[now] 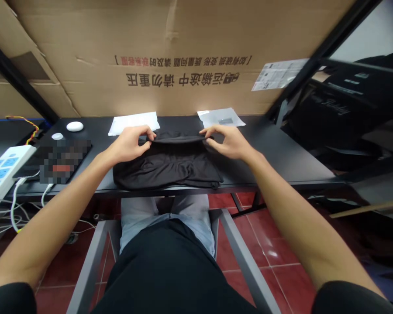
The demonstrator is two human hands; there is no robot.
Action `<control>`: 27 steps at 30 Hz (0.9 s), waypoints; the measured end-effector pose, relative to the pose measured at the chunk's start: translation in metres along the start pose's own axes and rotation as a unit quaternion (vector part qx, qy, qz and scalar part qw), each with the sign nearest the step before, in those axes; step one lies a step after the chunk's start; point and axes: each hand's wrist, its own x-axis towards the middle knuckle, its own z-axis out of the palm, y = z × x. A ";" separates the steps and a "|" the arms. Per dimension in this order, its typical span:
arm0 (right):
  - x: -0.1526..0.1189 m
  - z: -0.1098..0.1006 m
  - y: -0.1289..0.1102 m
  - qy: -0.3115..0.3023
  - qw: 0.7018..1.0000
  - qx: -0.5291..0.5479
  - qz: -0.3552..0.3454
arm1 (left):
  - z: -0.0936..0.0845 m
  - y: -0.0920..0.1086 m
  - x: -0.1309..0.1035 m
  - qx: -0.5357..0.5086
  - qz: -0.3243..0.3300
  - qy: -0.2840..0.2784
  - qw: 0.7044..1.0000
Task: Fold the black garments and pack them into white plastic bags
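A black cloth (167, 168) lies in folds on the dark table (281, 161), its near edge along the table's front edge. My left hand (134, 141) pinches the far edge of the cloth at its left end, thumb and fingers closed on it. At the right end of the same edge, my right hand (227, 141) pinches the fabric in the same way. Between the two hands the edge is stretched nearly straight and slightly raised. Part of the cloth lies behind this edge.
A white sheet (131, 123) and a clear plastic packet (221, 117) lie against the cardboard (183, 35) at the back. At the left are a white case (75, 126), a dark, partly pixelated item (81, 152), a power strip (9, 174) and cables.
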 end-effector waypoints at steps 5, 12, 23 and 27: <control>-0.030 0.004 -0.012 -0.097 0.993 -0.071 -0.017 | -0.003 0.010 -0.023 0.046 0.016 -0.118 0.992; -0.062 -0.014 -0.042 -0.129 0.988 -0.070 -0.044 | -0.025 0.031 -0.074 0.068 0.056 -0.158 0.983; -0.088 -0.019 -0.061 -0.178 0.980 -0.054 -0.067 | -0.044 0.030 -0.115 0.071 0.023 -0.181 0.981; -0.089 -0.017 -0.064 -0.166 0.980 -0.077 -0.080 | -0.047 0.032 -0.114 0.044 -0.009 -0.178 0.983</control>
